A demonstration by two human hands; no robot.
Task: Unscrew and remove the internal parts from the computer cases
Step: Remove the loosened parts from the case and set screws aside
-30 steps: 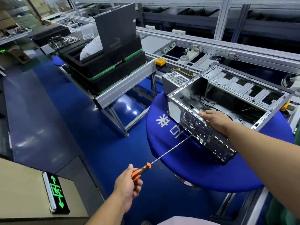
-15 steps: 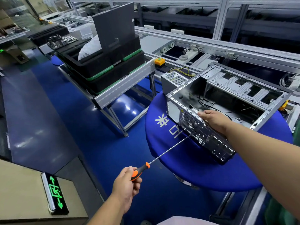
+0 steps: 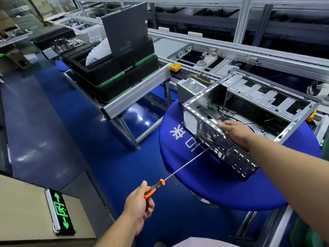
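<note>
Here right hand [image 3: 235, 132] grips case [image 3: 249, 107] rear edge.

White characters on blue table cover [image 3: 178, 157]; unreadable.

One computer case [image 3: 249, 111], open, on one round blue table [image 3: 204, 184]. One power supply [image 3: 191, 88] just behind the case. One screwdriver [image 3: 178, 171] — orange and black handle. Two hands: left hand [image 3: 138, 205], right hand [image 3: 235, 132]. Two black trays [image 3: 114, 81], stacked, on the metal stand. One upright dark panel [image 3: 124, 26] in the top tray. One orange button box [image 3: 175, 67]. One green arrow sign [image 3: 60, 212] — lower left.
</note>
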